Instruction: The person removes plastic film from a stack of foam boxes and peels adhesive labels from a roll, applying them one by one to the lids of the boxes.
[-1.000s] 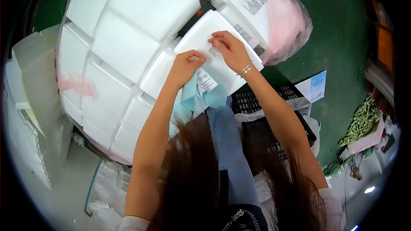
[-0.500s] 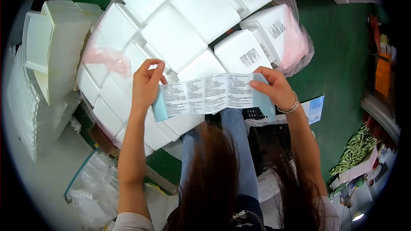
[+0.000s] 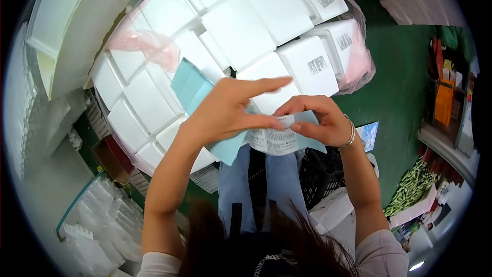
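Right hand [image 3: 323,120] has its grip pinching the printed leaflet [image 3: 277,141], just on the near side of the white boxes [image 3: 238,28]. Left hand's [image 3: 274,100] grip is spread, lower fingers hidden, can't tell if they're holding paper. Print's too blurry.

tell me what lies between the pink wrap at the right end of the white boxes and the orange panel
Just bare green floor between the pink wrap and the orange panel, seen in the head view.
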A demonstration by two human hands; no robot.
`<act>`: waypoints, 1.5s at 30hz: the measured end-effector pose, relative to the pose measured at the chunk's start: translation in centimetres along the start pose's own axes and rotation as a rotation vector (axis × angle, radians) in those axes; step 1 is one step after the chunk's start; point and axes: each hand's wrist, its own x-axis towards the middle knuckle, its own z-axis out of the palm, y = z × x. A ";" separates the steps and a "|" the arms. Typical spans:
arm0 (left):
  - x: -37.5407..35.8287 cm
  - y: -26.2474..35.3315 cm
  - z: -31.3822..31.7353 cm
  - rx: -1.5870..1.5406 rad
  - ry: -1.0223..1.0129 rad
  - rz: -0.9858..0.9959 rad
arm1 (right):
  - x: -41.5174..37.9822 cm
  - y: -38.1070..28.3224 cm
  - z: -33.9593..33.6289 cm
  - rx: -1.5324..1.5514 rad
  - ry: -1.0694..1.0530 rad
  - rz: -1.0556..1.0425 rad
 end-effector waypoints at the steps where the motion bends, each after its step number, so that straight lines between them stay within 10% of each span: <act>1: 0.1 -1.0 0.3 -0.114 -0.098 -0.036 | 0.0 -0.2 -0.1 0.016 0.015 -0.053; 6: -0.4 -4.0 0.0 -0.212 -0.332 -0.315 | -0.7 2.5 -3.6 -0.130 0.152 -0.039; 8: 0.3 -4.9 1.1 -0.339 -0.251 -0.405 | -0.5 3.9 -2.9 -0.977 0.564 -0.072; 24: 9.9 -5.5 4.5 -0.499 -0.333 -0.483 | 0.3 7.0 -8.2 0.493 0.253 0.311; 29: 11.2 -6.7 5.0 -0.563 -0.328 -0.484 | -0.2 6.6 -10.6 0.349 0.316 0.302; 35: 12.0 -7.6 5.4 -0.646 -0.359 -0.503 | 1.5 5.7 -13.4 -0.348 0.155 -0.283; 45: 8.9 -15.8 8.3 -0.657 -0.306 -0.880 | -0.2 8.0 -15.6 -0.223 -0.026 -0.090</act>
